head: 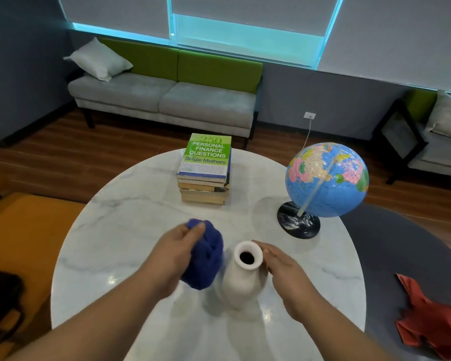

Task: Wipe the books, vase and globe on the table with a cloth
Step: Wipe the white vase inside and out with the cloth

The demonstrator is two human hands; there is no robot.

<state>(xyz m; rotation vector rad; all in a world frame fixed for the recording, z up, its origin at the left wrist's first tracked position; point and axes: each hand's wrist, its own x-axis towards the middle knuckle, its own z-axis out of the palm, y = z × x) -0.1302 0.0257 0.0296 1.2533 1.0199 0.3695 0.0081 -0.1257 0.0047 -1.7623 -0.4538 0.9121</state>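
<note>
Vase (pixel 242 277) was being wiped w/ cloth (pixel 206 261) gripped in L hand (pixel 172 254); R hand (pixel 284 267) was held flat-fingered by its neck. Books (pixel 205 173), globe (pixel 326 178): couldn't be told if done.

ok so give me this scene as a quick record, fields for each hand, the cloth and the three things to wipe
left hand: grips the bunched blue cloth
blue cloth: at the left side of the white vase; contact unclear
right hand: fingers straight, at the vase's neck on its right
white vase: upright, mouth up, near side of the marble table
stack of books: far middle of the table, green cover on top, untouched
globe: on a black stand, right of the books, untouched
other: red cloth lies on a dark surface off to the right
</note>
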